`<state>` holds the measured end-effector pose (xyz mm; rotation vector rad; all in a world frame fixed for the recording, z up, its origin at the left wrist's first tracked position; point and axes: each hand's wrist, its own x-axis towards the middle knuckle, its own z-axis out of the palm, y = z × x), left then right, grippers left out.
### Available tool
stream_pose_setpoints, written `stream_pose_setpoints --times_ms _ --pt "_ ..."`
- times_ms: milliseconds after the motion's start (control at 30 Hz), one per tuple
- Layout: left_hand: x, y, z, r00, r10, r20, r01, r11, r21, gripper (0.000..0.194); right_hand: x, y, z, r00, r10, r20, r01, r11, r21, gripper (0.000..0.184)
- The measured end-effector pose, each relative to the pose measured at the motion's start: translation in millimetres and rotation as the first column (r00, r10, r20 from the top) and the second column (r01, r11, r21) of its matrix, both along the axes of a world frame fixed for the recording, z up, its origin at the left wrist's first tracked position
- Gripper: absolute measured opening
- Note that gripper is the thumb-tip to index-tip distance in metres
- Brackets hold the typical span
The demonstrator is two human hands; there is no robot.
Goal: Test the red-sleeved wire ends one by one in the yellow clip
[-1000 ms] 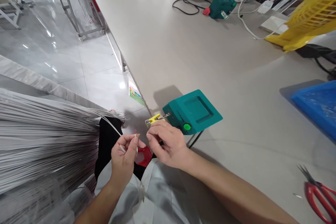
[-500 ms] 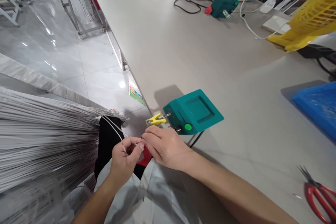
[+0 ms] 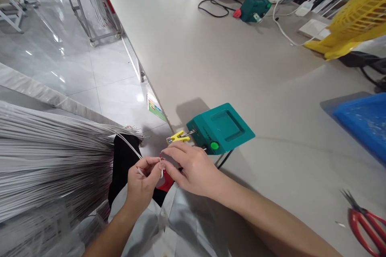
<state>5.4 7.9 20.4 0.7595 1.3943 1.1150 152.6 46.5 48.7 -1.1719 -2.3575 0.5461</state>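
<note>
My left hand (image 3: 142, 180) is closed in a pinch on thin white cable (image 3: 131, 144), whose strands run back toward the big bundle on the left. A short cable end with a reddish tip pokes out by its fingers. My right hand (image 3: 193, 166) meets it, thumb and index finger at a small red wire (image 3: 160, 155) on the cable end. The fingers partly hide this spot. Just beyond the right hand stands a green box (image 3: 226, 128) with a green button, and a yellow clip (image 3: 180, 137) is attached at its left side.
A thick bundle of white cables (image 3: 54, 160) fills the left. On the table (image 3: 187, 56) lie red-handled scissors (image 3: 366, 225), a blue tray (image 3: 362, 118), a yellow plastic piece (image 3: 352, 24) and a second green box (image 3: 255, 8) with cords. A wheeled rack (image 3: 81, 12) stands behind.
The right index finger has lifted a little away from the thumb, showing more of the red wire. The cable between the hands has shifted slightly. The view has moved a little.
</note>
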Motion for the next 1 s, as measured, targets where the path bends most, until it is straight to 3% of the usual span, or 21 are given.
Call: stream_pose_setpoints --times_ms 200,367,467,533,633,767,900,1000 --pt "4 0 -4.5 1.000 0.006 -0.021 -0.006 1.000 -0.024 0.011 -2 0 -6.8 0.993 0.050 0.104 -0.070 0.978 0.196 0.022" --pt "4 7 -4.4 0.995 0.087 0.055 -0.086 0.996 -0.017 0.019 13 7 10.8 0.995 -0.038 0.090 0.012 0.963 0.271 0.018" --pt "4 12 0.1 0.998 0.036 0.054 -0.037 0.999 0.016 0.039 26 17 21.3 0.969 -0.089 0.232 0.005 0.940 0.342 0.025" --pt "6 16 3.0 0.999 -0.004 0.038 0.002 1.000 0.031 0.039 32 25 23.2 0.917 -0.075 0.393 -0.060 0.945 0.321 0.028" --pt "7 21 4.2 0.999 -0.035 0.025 0.034 0.999 0.031 0.031 37 37 21.7 0.847 -0.019 0.532 -0.147 0.952 0.268 0.016" --pt "9 24 0.0 0.997 -0.044 0.068 0.042 0.999 0.020 0.034 40 49 24.8 0.809 0.026 0.587 -0.198 0.953 0.231 0.016" --pt "12 25 -3.2 0.993 -0.002 0.116 0.001 1.000 0.002 0.040 37 59 33.4 0.780 0.115 0.615 -0.208 0.975 0.082 0.010" --pt "16 26 -2.3 0.992 0.033 0.118 -0.033 0.999 0.002 0.041 34 63 35.1 0.777 0.117 0.618 -0.191 0.980 0.055 0.012"
